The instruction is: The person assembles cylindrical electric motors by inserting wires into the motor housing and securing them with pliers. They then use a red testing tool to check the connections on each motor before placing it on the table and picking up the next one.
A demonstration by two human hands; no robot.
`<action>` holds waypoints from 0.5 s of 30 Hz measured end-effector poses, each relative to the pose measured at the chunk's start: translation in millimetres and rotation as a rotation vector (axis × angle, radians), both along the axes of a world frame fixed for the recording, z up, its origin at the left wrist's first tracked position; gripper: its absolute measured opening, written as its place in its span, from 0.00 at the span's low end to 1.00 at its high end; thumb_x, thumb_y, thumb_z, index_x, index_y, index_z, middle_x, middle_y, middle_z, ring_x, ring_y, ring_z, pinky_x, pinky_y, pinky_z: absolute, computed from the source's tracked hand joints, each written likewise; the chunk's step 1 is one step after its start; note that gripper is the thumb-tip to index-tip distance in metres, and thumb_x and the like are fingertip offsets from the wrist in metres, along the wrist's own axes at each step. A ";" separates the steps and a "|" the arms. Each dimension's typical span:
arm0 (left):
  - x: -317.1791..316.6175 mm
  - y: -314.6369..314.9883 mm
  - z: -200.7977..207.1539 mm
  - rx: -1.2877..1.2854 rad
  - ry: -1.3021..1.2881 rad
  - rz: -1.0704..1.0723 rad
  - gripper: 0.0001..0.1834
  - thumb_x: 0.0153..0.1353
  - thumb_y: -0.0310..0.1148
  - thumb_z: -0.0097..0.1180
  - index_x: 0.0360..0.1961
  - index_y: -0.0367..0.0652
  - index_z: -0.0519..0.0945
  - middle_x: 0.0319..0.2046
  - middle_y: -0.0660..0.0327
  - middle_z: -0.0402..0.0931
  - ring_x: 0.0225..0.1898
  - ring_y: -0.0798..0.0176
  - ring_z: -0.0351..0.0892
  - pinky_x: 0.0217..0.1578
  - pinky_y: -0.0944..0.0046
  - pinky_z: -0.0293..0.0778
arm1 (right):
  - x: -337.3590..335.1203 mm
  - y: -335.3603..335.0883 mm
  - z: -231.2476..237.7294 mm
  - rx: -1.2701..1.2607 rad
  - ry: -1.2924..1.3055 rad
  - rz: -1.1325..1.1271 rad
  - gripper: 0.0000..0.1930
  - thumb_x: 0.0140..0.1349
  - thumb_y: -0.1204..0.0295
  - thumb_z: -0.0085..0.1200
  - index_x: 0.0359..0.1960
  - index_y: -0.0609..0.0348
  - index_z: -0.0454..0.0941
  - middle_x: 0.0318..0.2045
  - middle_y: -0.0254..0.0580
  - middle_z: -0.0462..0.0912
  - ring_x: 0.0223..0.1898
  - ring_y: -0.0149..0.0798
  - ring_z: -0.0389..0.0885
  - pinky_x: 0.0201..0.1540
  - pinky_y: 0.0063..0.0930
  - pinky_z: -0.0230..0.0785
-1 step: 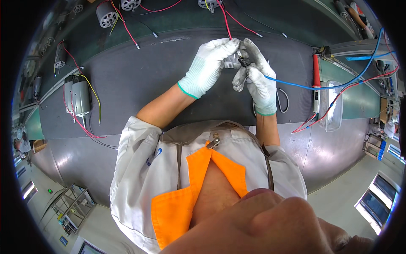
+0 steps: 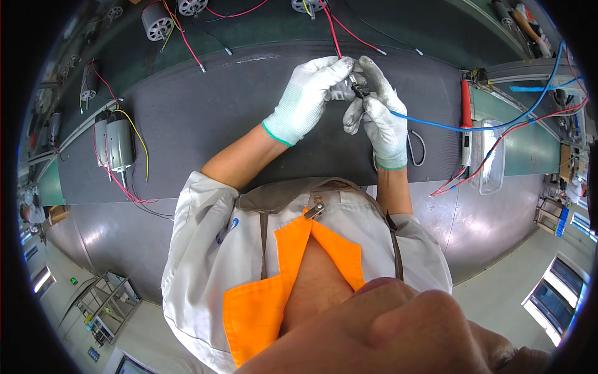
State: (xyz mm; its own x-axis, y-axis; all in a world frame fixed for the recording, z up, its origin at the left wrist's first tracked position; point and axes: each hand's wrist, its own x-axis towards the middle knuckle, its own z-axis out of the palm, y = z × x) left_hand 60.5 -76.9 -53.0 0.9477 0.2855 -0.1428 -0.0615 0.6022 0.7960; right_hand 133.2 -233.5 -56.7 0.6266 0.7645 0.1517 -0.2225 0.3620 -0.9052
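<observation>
In a white glove with a green cuff, my left hand pinches the end of a red wire that runs down from a motor at the far edge. Close beside it, my right hand, gloved too, is closed around a small black clip-like piece. A blue cable enters the right hand from the right side. Between the two sets of fingertips shows a bit of bright metal, where the wire end and the black piece meet or nearly meet; the fingers partly hide it.
Two grey motors with loose wires lie at the left on the dark mat. More motors line the far side. At the right stand a red-and-white handheld tool and a clear plastic tray, crossed by red and blue cables.
</observation>
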 end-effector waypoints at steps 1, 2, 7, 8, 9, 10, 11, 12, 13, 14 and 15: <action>-0.1 -1.2 1.1 0.020 0.006 0.023 0.17 0.76 0.39 0.54 0.53 0.36 0.82 0.41 0.58 0.85 0.35 0.68 0.81 0.38 0.62 0.80 | -1.7 2.5 1.4 0.001 -0.001 -0.023 0.43 0.68 0.57 0.61 0.75 0.73 0.54 0.30 0.51 0.86 0.26 0.36 0.85 0.27 0.22 0.76; -1.1 -0.2 -1.4 -0.046 -0.025 -0.035 0.17 0.76 0.39 0.53 0.53 0.36 0.81 0.40 0.58 0.84 0.32 0.69 0.79 0.35 0.63 0.78 | -2.4 5.1 0.3 0.007 -0.002 -0.033 0.43 0.68 0.57 0.61 0.75 0.72 0.54 0.30 0.51 0.86 0.27 0.36 0.86 0.27 0.22 0.76; -2.4 -7.7 -0.8 -0.226 -0.077 -0.069 0.19 0.78 0.41 0.49 0.53 0.34 0.80 0.35 0.59 0.82 0.22 0.69 0.71 0.22 0.65 0.69 | -4.6 16.9 -7.6 0.055 0.045 -0.112 0.42 0.67 0.60 0.63 0.74 0.73 0.56 0.39 0.50 0.86 0.28 0.36 0.86 0.29 0.22 0.78; -1.4 -12.0 -1.6 -0.232 -0.064 -0.014 0.19 0.78 0.41 0.48 0.54 0.35 0.80 0.35 0.58 0.82 0.22 0.69 0.70 0.22 0.66 0.67 | -4.2 18.0 -9.0 0.081 0.065 -0.155 0.42 0.67 0.61 0.63 0.74 0.74 0.56 0.41 0.48 0.86 0.29 0.36 0.86 0.30 0.22 0.78; -0.2 -8.8 -6.2 -0.277 -0.068 -0.019 0.19 0.76 0.41 0.50 0.52 0.34 0.81 0.34 0.57 0.81 0.22 0.66 0.73 0.23 0.63 0.69 | 0.4 16.2 -7.7 0.042 0.084 -0.113 0.39 0.68 0.66 0.62 0.75 0.70 0.57 0.45 0.46 0.85 0.31 0.35 0.87 0.30 0.22 0.78; -0.5 -2.8 -13.2 -0.322 -0.069 -0.026 0.18 0.75 0.40 0.53 0.51 0.33 0.81 0.33 0.56 0.81 0.23 0.63 0.76 0.24 0.59 0.72 | 5.4 11.9 -8.5 -0.052 0.063 -0.036 0.39 0.66 0.71 0.63 0.76 0.66 0.57 0.48 0.47 0.84 0.33 0.34 0.86 0.33 0.23 0.78; -2.7 3.2 -19.3 -0.272 -0.037 -0.035 0.18 0.75 0.40 0.53 0.52 0.33 0.81 0.36 0.56 0.82 0.27 0.62 0.79 0.28 0.59 0.74 | 8.1 3.7 -5.3 -0.143 -0.006 0.034 0.40 0.65 0.72 0.64 0.76 0.65 0.57 0.50 0.47 0.84 0.34 0.33 0.86 0.35 0.24 0.78; -2.9 6.3 -21.9 -0.217 -0.005 -0.041 0.19 0.75 0.39 0.53 0.52 0.33 0.81 0.39 0.55 0.83 0.32 0.60 0.82 0.31 0.59 0.76 | 10.7 -2.7 -3.8 -0.233 -0.070 0.108 0.42 0.63 0.74 0.65 0.76 0.64 0.57 0.51 0.47 0.83 0.36 0.31 0.86 0.38 0.24 0.78; -1.0 2.4 -25.0 -0.241 -0.004 0.055 0.19 0.75 0.38 0.53 0.53 0.31 0.80 0.44 0.52 0.84 0.43 0.56 0.84 0.44 0.58 0.79 | 18.8 -17.0 -1.2 -0.298 -0.407 0.032 0.41 0.60 0.75 0.67 0.75 0.62 0.60 0.49 0.44 0.85 0.41 0.32 0.84 0.44 0.28 0.78; -3.8 7.8 -37.7 -0.255 -0.087 0.064 0.19 0.75 0.37 0.53 0.54 0.29 0.80 0.49 0.49 0.83 0.51 0.53 0.83 0.56 0.54 0.76 | 31.3 -34.5 6.7 -0.456 -0.359 0.036 0.40 0.57 0.76 0.69 0.72 0.59 0.66 0.50 0.43 0.85 0.45 0.33 0.83 0.47 0.31 0.78; -4.5 15.6 -41.4 -0.259 -0.094 0.058 0.18 0.76 0.37 0.51 0.53 0.31 0.79 0.49 0.49 0.82 0.51 0.50 0.83 0.58 0.51 0.76 | 45.2 -52.9 7.6 -0.609 -0.676 -0.274 0.36 0.56 0.75 0.68 0.68 0.57 0.71 0.50 0.48 0.85 0.45 0.39 0.85 0.49 0.36 0.78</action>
